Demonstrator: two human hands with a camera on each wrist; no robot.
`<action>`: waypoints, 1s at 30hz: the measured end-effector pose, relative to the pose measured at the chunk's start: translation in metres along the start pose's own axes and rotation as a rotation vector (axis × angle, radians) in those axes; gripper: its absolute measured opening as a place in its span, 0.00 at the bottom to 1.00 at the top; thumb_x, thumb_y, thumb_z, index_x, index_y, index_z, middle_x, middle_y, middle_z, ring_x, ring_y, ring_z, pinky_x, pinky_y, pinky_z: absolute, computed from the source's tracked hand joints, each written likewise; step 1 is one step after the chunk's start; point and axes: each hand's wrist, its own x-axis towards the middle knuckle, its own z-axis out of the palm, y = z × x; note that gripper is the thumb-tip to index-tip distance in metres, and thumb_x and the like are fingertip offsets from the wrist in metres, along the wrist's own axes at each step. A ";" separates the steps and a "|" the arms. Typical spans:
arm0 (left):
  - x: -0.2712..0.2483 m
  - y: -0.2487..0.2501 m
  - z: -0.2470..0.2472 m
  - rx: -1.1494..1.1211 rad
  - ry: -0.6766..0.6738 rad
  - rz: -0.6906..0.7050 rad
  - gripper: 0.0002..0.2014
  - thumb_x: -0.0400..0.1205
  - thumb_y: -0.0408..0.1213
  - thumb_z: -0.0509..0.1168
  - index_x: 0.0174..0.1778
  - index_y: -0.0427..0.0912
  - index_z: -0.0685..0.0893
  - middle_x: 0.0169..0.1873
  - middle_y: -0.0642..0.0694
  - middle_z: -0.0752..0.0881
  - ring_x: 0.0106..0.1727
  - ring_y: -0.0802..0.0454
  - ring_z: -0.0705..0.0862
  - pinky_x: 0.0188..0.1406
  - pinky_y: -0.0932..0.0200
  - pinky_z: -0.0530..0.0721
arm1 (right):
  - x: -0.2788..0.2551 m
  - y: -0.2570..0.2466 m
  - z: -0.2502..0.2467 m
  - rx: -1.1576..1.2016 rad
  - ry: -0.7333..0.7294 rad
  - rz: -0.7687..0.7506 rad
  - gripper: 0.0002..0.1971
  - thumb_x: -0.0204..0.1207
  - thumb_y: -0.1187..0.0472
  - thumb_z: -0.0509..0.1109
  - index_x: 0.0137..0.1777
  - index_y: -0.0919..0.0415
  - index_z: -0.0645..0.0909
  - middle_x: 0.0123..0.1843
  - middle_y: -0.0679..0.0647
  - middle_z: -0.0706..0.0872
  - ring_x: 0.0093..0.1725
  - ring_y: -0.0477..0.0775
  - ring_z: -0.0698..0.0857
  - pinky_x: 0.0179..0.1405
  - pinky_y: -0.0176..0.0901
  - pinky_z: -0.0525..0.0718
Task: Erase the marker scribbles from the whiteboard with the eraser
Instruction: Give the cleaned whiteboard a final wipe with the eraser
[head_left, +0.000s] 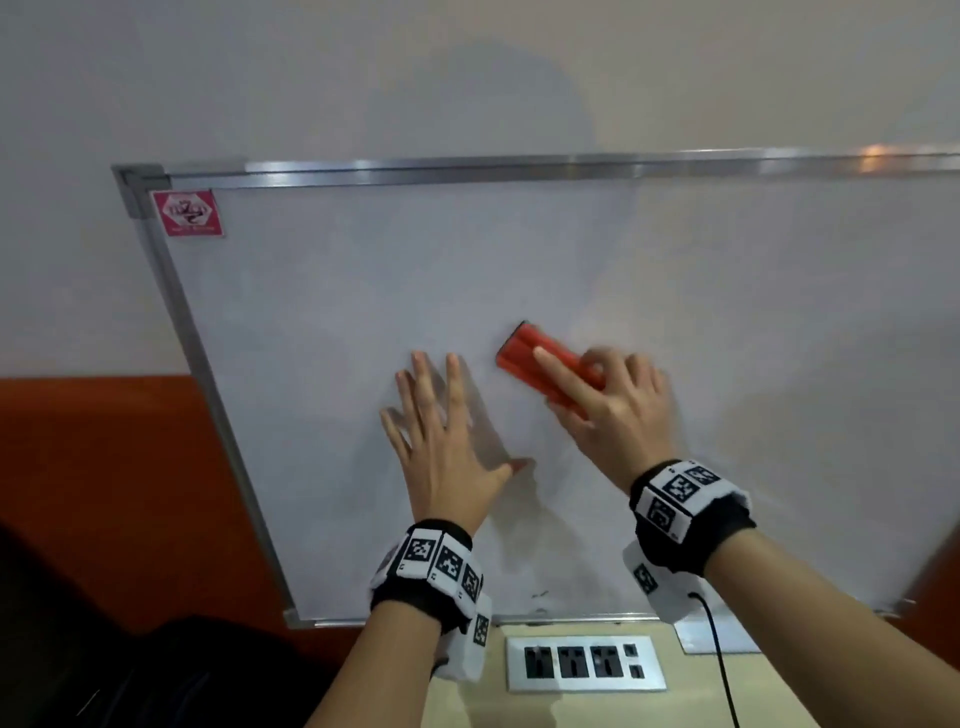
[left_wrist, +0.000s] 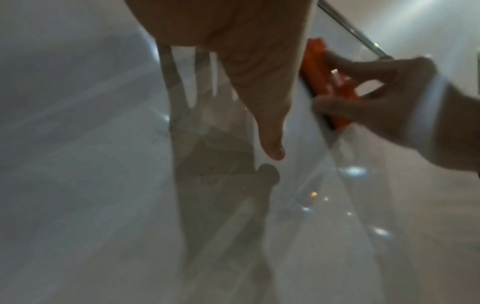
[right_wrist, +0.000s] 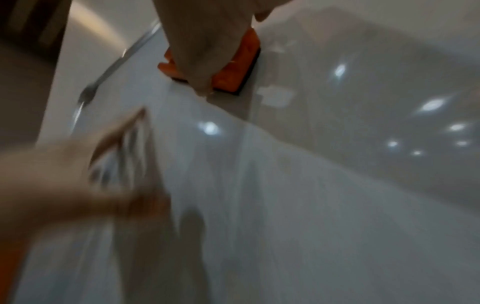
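We see the whiteboard (head_left: 363, 291) leaning against the wall, its surface nearly clean (a few dark specks near the bottom edge). Our left hand (head_left: 441, 441) presses flat on it, fingers spread, while our right hand (head_left: 613, 410) grips the red eraser (head_left: 524, 348) mid-board.

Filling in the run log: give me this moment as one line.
left hand: flat on whiteboard | right hand: grip on red eraser, pressed to board | small dark marks near bottom edge
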 end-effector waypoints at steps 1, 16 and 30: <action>0.000 0.004 0.002 -0.019 -0.019 -0.033 0.75 0.57 0.74 0.76 0.87 0.53 0.32 0.86 0.45 0.28 0.87 0.40 0.33 0.83 0.26 0.49 | 0.015 0.007 -0.006 0.027 0.072 0.132 0.27 0.74 0.51 0.78 0.74 0.44 0.80 0.53 0.59 0.83 0.42 0.63 0.77 0.46 0.54 0.72; -0.002 0.028 0.011 -0.034 0.005 -0.166 0.83 0.50 0.60 0.86 0.83 0.56 0.24 0.85 0.45 0.30 0.88 0.35 0.42 0.75 0.23 0.64 | 0.015 0.061 -0.019 0.030 0.213 0.323 0.29 0.73 0.54 0.78 0.76 0.48 0.79 0.55 0.62 0.81 0.45 0.65 0.78 0.52 0.54 0.72; -0.003 0.034 0.010 0.003 0.015 -0.210 0.79 0.53 0.58 0.87 0.88 0.47 0.35 0.87 0.39 0.35 0.88 0.35 0.40 0.78 0.23 0.59 | -0.048 0.081 -0.013 -0.018 0.092 0.039 0.30 0.73 0.58 0.79 0.75 0.40 0.79 0.56 0.58 0.83 0.43 0.62 0.77 0.46 0.54 0.74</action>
